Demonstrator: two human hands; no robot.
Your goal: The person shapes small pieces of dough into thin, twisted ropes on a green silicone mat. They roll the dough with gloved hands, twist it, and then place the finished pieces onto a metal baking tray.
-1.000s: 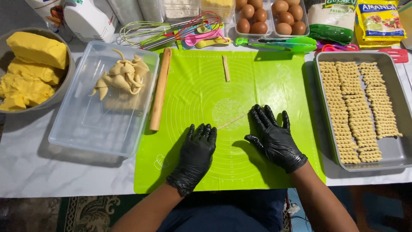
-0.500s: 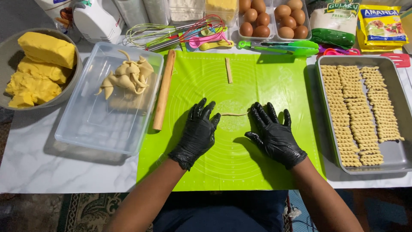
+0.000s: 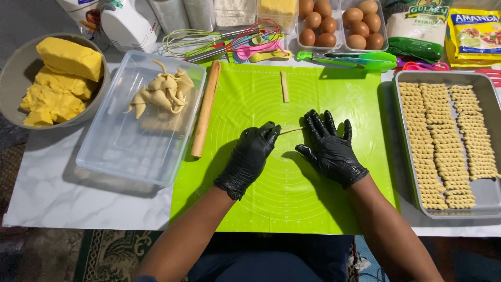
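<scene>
Both hands wear black gloves and lie on a bright green mat [image 3: 271, 183] spread over the desk [image 3: 62, 193]. A thin strip of dough [image 3: 291, 130] runs left to right between them, near the middle of the mat. The left hand [image 3: 249, 156] lies palm down with its fingers bent, the fingertips pressing on the strip's left end; its grip is not closed around anything. The right hand [image 3: 330, 150] lies flat with fingers spread apart, and the strip's right end disappears under its fingers.

Farther away on the mat lies a short stick of dough [image 3: 284, 86], well apart from the hands. Along the mat's left edge rests a wooden rolling pin [image 3: 205, 108], pointing near to far. Left of that sits a clear plastic box [image 3: 125, 151] holding a heap of pale dough pieces [image 3: 162, 91]. At the far left, a grey bowl [image 3: 13, 68] holds blocks of yellow dough [image 3: 57, 73].

To the right of the mat, a metal tray [image 3: 488, 193] carries rows of twisted dough sticks [image 3: 443, 141]. Along the far side of the desk are a wire whisk [image 3: 193, 42], green tongs [image 3: 355, 58] and trays of brown eggs [image 3: 339, 23].
</scene>
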